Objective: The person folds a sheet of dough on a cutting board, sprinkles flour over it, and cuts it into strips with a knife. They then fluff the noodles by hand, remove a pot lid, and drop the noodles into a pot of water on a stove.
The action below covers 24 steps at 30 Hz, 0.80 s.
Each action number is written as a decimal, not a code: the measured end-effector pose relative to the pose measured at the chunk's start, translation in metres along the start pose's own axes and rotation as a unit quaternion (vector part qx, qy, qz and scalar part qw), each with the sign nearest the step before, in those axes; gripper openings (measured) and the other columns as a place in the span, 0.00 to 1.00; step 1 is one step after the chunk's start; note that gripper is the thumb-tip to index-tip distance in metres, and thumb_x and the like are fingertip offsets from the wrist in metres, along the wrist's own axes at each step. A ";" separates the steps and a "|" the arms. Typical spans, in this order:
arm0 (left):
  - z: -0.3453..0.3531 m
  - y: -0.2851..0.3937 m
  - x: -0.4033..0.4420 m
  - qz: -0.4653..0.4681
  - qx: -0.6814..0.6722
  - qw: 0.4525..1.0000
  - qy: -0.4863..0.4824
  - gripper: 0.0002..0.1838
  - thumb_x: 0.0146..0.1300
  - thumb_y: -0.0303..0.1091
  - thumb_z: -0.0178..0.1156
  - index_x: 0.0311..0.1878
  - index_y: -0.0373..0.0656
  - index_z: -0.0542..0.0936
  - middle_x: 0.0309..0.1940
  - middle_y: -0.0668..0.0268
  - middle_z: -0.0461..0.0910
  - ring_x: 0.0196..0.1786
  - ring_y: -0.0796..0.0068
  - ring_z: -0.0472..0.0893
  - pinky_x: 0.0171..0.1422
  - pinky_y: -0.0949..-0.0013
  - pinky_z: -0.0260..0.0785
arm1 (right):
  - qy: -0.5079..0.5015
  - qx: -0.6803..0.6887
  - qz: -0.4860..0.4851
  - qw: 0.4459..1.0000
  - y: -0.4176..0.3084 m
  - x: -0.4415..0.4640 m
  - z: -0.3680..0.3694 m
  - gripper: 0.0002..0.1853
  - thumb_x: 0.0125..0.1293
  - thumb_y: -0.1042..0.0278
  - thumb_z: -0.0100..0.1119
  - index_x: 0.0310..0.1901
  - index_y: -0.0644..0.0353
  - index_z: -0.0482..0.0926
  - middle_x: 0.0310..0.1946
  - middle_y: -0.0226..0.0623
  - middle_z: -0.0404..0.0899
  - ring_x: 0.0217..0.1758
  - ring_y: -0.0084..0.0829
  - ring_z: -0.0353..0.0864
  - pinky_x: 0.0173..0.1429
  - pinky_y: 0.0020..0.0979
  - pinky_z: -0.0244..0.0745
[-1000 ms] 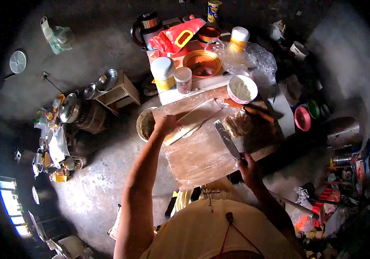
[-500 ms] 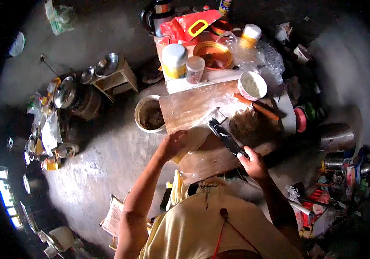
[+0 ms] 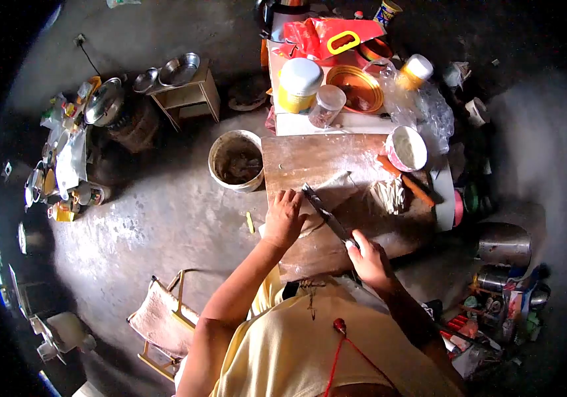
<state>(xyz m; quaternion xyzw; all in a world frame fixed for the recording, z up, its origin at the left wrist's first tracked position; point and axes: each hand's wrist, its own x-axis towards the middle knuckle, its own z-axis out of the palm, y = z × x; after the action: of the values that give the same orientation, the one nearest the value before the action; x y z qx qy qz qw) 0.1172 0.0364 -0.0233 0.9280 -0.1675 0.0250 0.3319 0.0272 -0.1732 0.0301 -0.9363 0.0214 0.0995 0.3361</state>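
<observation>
In the head view, my right hand [image 3: 368,258] is closed around the handle of a dark-bladed knife [image 3: 328,215]. The blade slants up and left across a pale, floury sheet of dough [image 3: 338,188] on a wooden board [image 3: 333,152]. My left hand [image 3: 285,215] lies on the dough's left part, fingers stretched forward, close to the knife tip. Its palm hides some of the dough. To the right of the blade sits a small pile of pale cut strips [image 3: 389,195]. Two orange-brown sticks [image 3: 417,190] lie beyond them.
A white bowl of pale powder [image 3: 408,147] stands at the board's far right corner. Behind are lidded jars [image 3: 298,83], an orange basin [image 3: 356,89] and a red bag [image 3: 323,34]. A dirty bucket [image 3: 236,162] is left of the board; a folding chair [image 3: 164,317] stands lower left.
The camera view has shifted. My left hand has come from the dough's left edge onto it, nearer the blade. The knife has turned slightly and stays in my right hand.
</observation>
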 end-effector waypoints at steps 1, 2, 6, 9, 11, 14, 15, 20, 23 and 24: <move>0.001 0.002 0.000 -0.004 -0.008 1.000 0.004 0.22 0.46 0.34 0.65 0.45 0.40 0.71 0.41 0.56 0.70 0.47 0.52 0.69 0.52 0.57 0.64 | 0.003 -0.012 -0.014 1.000 0.004 -0.006 -0.002 0.19 0.64 0.63 0.51 0.53 0.64 0.68 0.32 0.56 0.76 0.35 0.52 0.77 0.39 0.42 0.71; 0.003 0.000 0.001 -0.007 -0.011 1.000 0.004 0.22 0.46 0.34 0.65 0.45 0.40 0.71 0.41 0.56 0.70 0.47 0.52 0.69 0.52 0.57 0.64 | 0.006 -0.024 -0.029 0.999 0.006 -0.010 -0.003 0.19 0.64 0.64 0.51 0.54 0.64 0.68 0.32 0.56 0.76 0.34 0.53 0.77 0.38 0.43 0.71; 0.012 -0.005 0.003 -0.040 -0.035 0.999 0.005 0.23 0.44 0.32 0.65 0.44 0.40 0.70 0.40 0.57 0.70 0.47 0.54 0.69 0.52 0.57 0.64 | -0.100 -0.072 0.060 0.991 -0.042 0.011 -0.013 0.20 0.65 0.63 0.47 0.55 0.66 0.66 0.40 0.59 0.75 0.44 0.56 0.74 0.45 0.44 0.71; 0.018 -0.009 0.005 -0.036 -0.038 0.999 0.005 0.22 0.43 0.31 0.65 0.43 0.39 0.69 0.39 0.56 0.71 0.46 0.52 0.70 0.51 0.57 0.64 | -0.019 -0.072 -0.036 0.997 -0.027 0.045 0.024 0.17 0.65 0.64 0.47 0.50 0.67 0.70 0.37 0.57 0.75 0.41 0.54 0.76 0.41 0.43 0.71; 0.022 -0.013 0.004 -0.016 -0.027 0.999 0.009 0.22 0.43 0.32 0.65 0.42 0.39 0.70 0.39 0.56 0.72 0.46 0.52 0.71 0.51 0.57 0.64 | 0.041 -0.041 -0.071 0.996 -0.017 0.055 0.044 0.16 0.64 0.65 0.48 0.48 0.67 0.71 0.37 0.57 0.75 0.39 0.54 0.76 0.39 0.44 0.71; 0.015 -0.004 0.000 -0.085 -0.003 0.996 -0.007 0.22 0.44 0.34 0.65 0.43 0.40 0.70 0.40 0.56 0.72 0.46 0.52 0.71 0.52 0.56 0.64 | 0.069 0.035 -0.038 0.996 0.010 0.051 0.053 0.15 0.63 0.63 0.51 0.46 0.65 0.72 0.34 0.55 0.76 0.36 0.50 0.77 0.38 0.41 0.70; 0.015 -0.002 -0.002 -0.113 0.007 0.993 -0.030 0.20 0.45 0.34 0.63 0.42 0.41 0.71 0.40 0.56 0.73 0.47 0.53 0.71 0.52 0.55 0.64 | 0.105 0.094 -0.038 0.989 0.014 0.046 0.056 0.14 0.63 0.63 0.52 0.43 0.64 0.72 0.29 0.52 0.75 0.31 0.46 0.76 0.35 0.40 0.69; 0.006 0.007 -0.020 -0.006 -0.034 0.999 0.000 0.14 0.47 0.31 0.60 0.40 0.42 0.74 0.40 0.57 0.73 0.47 0.53 0.71 0.52 0.56 0.65 | 0.046 0.158 0.003 0.986 0.011 0.007 0.000 0.09 0.64 0.65 0.53 0.38 0.63 0.73 0.21 0.42 0.70 0.24 0.28 0.68 0.30 0.30 0.66; 0.004 0.012 -0.025 -0.093 -0.128 0.983 -0.096 0.11 0.54 0.29 0.56 0.43 0.45 0.75 0.38 0.56 0.77 0.42 0.50 0.77 0.44 0.57 0.70 | 0.124 0.187 0.018 0.974 0.047 -0.013 -0.005 0.09 0.62 0.65 0.56 0.31 0.62 0.72 0.21 0.41 0.70 0.24 0.28 0.68 0.28 0.29 0.64; 0.008 0.009 -0.019 -0.085 -0.123 0.984 -0.101 0.11 0.54 0.29 0.56 0.43 0.45 0.75 0.38 0.56 0.77 0.42 0.50 0.77 0.44 0.57 0.70 | 0.146 0.240 0.048 0.959 0.054 -0.023 -0.003 0.11 0.63 0.62 0.55 0.33 0.62 0.72 0.23 0.38 0.71 0.26 0.27 0.69 0.32 0.29 0.66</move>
<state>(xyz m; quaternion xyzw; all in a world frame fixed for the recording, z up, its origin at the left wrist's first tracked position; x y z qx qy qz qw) 0.0956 0.0308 -0.0268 0.8888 -0.1229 -0.1182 0.4254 -0.0010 -0.2176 0.0034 -0.8305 0.1386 -0.0305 0.5386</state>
